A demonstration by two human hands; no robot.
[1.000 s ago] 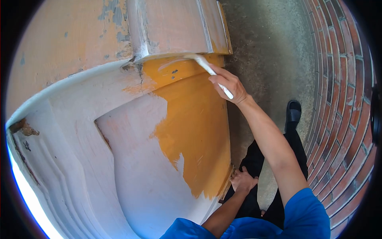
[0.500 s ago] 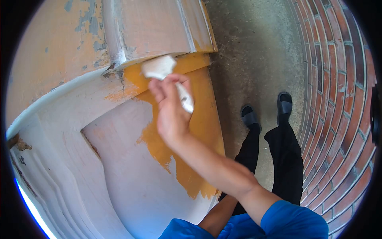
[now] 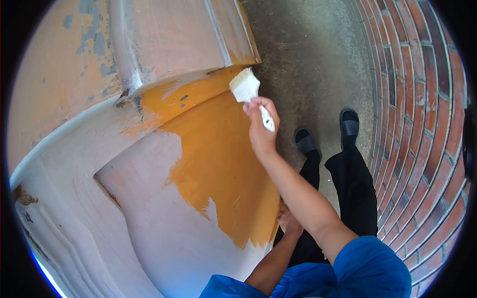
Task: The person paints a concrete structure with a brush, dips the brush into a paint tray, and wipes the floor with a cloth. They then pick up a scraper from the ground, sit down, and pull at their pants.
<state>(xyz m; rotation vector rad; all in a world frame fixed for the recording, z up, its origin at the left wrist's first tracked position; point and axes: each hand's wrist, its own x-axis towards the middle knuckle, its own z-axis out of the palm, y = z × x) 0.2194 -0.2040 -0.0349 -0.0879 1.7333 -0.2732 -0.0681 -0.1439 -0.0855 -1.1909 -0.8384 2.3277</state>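
My right hand [image 3: 263, 124] is closed around the white handle of a flat paintbrush [image 3: 247, 89]. The brush's pale bristles point up and left, at the right end of a freshly painted orange ledge [image 3: 198, 89]. Below the ledge is a curved panel [image 3: 159, 233], partly covered in wet-looking orange paint [image 3: 228, 164] and otherwise pale greyish-white. My left hand [image 3: 292, 222] is low beside the panel's right edge, beneath my right forearm. Its fingers are mostly hidden, so I cannot make out whether they grip anything.
A red brick wall [image 3: 417, 124] curves along the right side. Between it and the painted piece runs a concrete floor [image 3: 308, 59], where my feet stand in dark slides [image 3: 350, 122]. Above the ledge, the upper body [image 3: 164, 39] shows worn, flaking paint.
My right hand has moved the brush rightward along the ledge to its right end. More orange now shows along the ledge. My left hand has come into view beside the panel edge.
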